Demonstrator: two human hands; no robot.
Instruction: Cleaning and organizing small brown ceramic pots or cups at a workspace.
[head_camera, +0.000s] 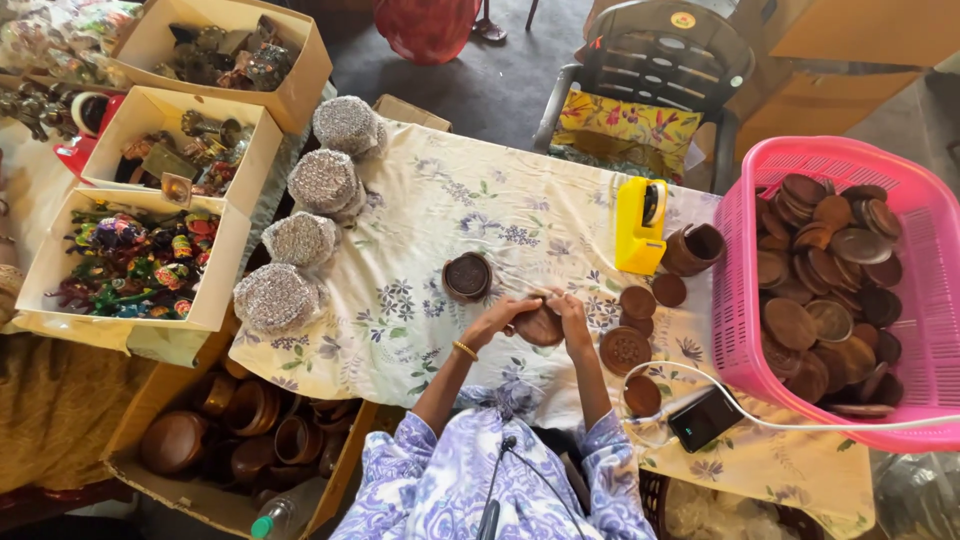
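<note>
Both hands meet over the middle of a table spread with a floral cloth (450, 200); the left hand (497, 318), a gold bangle (465, 350) on its wrist, and the right hand (572, 312) are closed together on a round brown wooden disc (541, 327), fingers curled over its upper edge, the disc held just above the cloth in front of the person's chest; a small round dark box (467, 277) sits on the cloth just beyond the left hand; to the right of the hands lie several more brown lids (626, 350), some carved, near a yellow tape dispenser (640, 225) and a brown wooden cup (693, 249) tipped on its side; a pink basket (925, 230) at the right edge of the table is heaped with similar wooden discs; a dark phone (704, 418) with a white cable (800, 405) lies near the basket's front corner; on the left side of the cloth stand four bundles (300, 240) wrapped in silvery mesh, and beyond them three open cardboard boxes (235, 250) hold small painted figures; below the table's left edge another box (130, 410) holds brown wooden bowls; a dark chair (665, 60) with a floral cushion stands behind the table.
</note>
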